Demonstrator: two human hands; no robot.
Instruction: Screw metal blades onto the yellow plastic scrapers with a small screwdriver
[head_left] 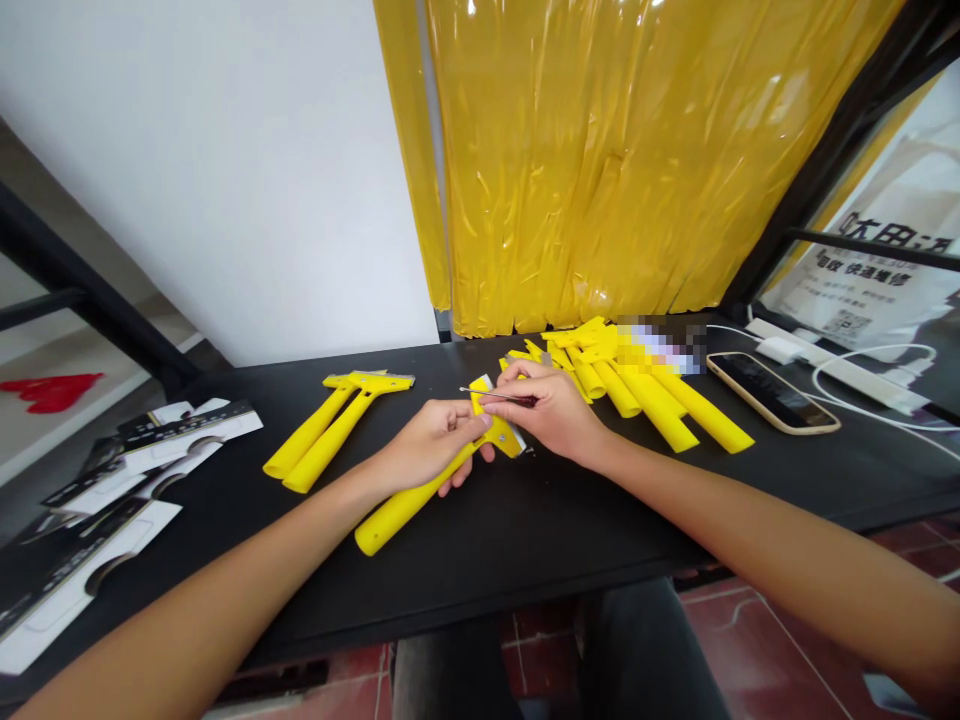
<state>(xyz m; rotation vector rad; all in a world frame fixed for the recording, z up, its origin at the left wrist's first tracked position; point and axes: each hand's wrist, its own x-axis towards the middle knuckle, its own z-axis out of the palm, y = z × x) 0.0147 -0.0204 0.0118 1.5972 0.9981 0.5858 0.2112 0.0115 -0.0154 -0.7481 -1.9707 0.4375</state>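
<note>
My left hand (439, 440) is closed around a yellow scraper (409, 510) near its head, the hollow handle slanting down to the left. At the other end of the scraper, a metal edge shows on the wide head. Between the fingers of my right hand (559, 405) is a small screwdriver (514, 399) with a dark handle, its thin shaft pointing left across the scraper head. A tiny bit of metal lies on the table by the head. Two more yellow scrapers (330, 435) rest to the left of my hands.
Several yellow scrapers (660, 400) are piled at the back right. Beside them lie a phone (772, 390), white cables and a power strip (840, 365). Printed cardboard pieces (97, 570) cover the black table's (525, 560) left end. Yellow plastic strips (600, 170) hang behind.
</note>
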